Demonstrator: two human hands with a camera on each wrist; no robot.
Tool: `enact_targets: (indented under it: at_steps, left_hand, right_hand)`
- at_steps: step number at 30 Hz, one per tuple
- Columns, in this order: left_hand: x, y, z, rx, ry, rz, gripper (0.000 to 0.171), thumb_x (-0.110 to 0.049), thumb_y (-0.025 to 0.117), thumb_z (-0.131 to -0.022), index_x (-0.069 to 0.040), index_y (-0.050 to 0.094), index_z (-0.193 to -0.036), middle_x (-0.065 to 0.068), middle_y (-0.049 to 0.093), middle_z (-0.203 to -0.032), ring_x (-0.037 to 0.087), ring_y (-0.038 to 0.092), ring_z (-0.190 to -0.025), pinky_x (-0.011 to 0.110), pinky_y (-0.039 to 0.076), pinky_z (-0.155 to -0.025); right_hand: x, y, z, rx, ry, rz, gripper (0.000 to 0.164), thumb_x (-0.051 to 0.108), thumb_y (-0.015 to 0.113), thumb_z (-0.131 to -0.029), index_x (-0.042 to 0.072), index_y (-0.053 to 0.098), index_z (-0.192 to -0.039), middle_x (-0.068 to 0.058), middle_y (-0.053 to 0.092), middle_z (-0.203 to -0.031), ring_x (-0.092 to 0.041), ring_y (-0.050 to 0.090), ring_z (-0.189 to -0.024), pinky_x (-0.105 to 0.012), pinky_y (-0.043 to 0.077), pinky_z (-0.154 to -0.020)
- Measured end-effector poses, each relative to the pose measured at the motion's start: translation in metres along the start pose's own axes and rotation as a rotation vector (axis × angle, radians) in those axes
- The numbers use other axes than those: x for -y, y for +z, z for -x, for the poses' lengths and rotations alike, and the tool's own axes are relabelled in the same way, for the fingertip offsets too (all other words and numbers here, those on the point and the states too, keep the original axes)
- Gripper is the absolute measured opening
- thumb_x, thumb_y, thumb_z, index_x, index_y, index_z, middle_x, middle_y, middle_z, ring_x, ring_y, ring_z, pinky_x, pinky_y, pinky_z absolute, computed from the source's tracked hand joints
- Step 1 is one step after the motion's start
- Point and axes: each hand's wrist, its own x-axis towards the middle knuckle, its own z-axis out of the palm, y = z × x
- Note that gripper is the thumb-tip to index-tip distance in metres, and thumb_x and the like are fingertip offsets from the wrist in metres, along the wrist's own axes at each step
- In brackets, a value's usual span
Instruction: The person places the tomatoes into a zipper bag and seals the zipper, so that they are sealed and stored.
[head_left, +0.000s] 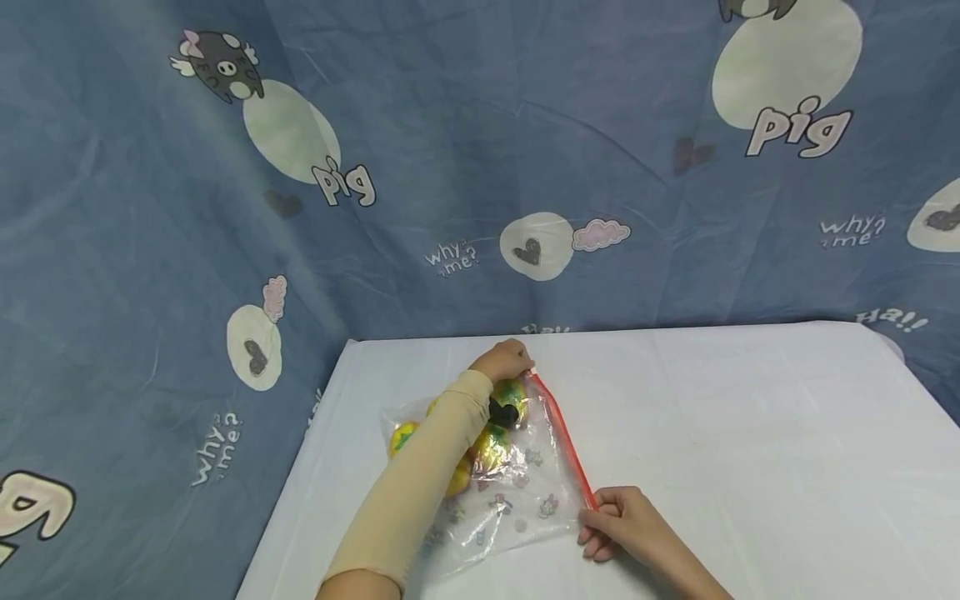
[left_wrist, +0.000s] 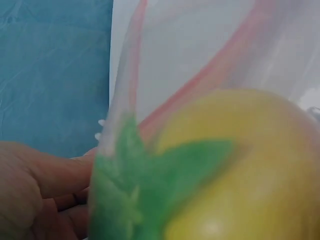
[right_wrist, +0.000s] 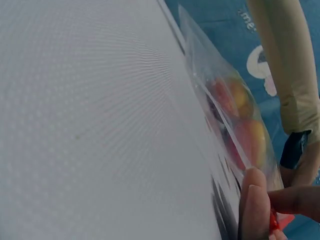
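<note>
A clear plastic zip bag with small printed figures lies on the white table, its red zip strip along the right side. Inside are several round yellow-and-red fruits; in the left wrist view one yellow fruit shows a green leafy top through the plastic. My left hand pinches the far end of the red strip, the forearm reaching across the bag and hiding part of it. At the near corner, my right hand pinches the strip's other end between thumb and fingers, pulling the edge out straight.
The white tabletop stretches to the right of the bag. Behind and to the left hangs a blue printed cloth. A beige sleeve covers the left forearm, and a black wrist device sits over the fruits in the head view.
</note>
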Motion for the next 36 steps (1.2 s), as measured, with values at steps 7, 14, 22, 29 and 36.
enact_targets:
  at_steps: [7, 14, 22, 29, 36]
  left_hand:
    - [0.015, -0.006, 0.007, -0.023, -0.013, 0.152, 0.025, -0.021, 0.052, -0.107, -0.012, 0.051, -0.084, 0.001, 0.051, -0.084, 0.015, 0.048, -0.075, 0.023, 0.041, -0.064]
    - [0.029, -0.015, 0.018, -0.074, -0.036, 0.334, 0.023, -0.020, 0.052, -0.109, -0.008, 0.056, -0.090, 0.004, 0.055, -0.090, 0.016, 0.053, -0.080, 0.025, 0.048, -0.068]
    - [0.051, -0.012, 0.031, -0.162, 0.007, 0.424, 0.024, -0.023, 0.052, -0.109, -0.004, 0.058, -0.096, 0.007, 0.054, -0.089, 0.017, 0.054, -0.078, 0.025, 0.050, -0.062]
    - [0.076, 0.001, 0.058, -0.300, 0.052, 0.581, 0.023, -0.023, 0.053, -0.109, -0.005, 0.060, -0.097, 0.008, 0.068, -0.089, 0.013, 0.064, -0.080, 0.027, 0.056, -0.067]
    - [0.084, 0.013, 0.081, -0.385, 0.074, 0.721, 0.024, -0.027, 0.052, -0.110, -0.005, 0.059, -0.101, 0.009, 0.073, -0.093, 0.012, 0.071, -0.086, 0.025, 0.059, -0.071]
  right_hand:
    - [0.002, -0.012, 0.000, 0.030, -0.020, -0.041, 0.026, 0.015, 0.066, -0.099, -0.010, 0.063, -0.101, -0.007, 0.077, -0.081, -0.009, 0.072, -0.065, -0.023, 0.065, -0.060]
    - [0.007, -0.038, -0.003, -0.050, -0.071, 0.033, 0.029, 0.019, 0.064, -0.102, -0.011, 0.064, -0.102, -0.007, 0.078, -0.084, -0.009, 0.072, -0.070, -0.024, 0.064, -0.060]
    - [0.023, -0.070, -0.009, -0.286, -0.069, 0.215, 0.030, 0.021, 0.067, -0.101, -0.008, 0.066, -0.105, -0.008, 0.075, -0.086, -0.008, 0.066, -0.075, -0.026, 0.063, -0.061]
    - [0.045, -0.084, -0.022, -0.398, -0.134, 0.282, 0.032, 0.024, 0.068, -0.101, -0.007, 0.067, -0.104, -0.008, 0.076, -0.093, -0.003, 0.066, -0.080, -0.024, 0.065, -0.068]
    - [0.059, -0.092, -0.039, -0.433, -0.148, 0.194, 0.039, 0.025, 0.065, -0.103, -0.012, 0.064, -0.116, 0.001, 0.078, -0.093, 0.004, 0.066, -0.080, -0.020, 0.064, -0.071]
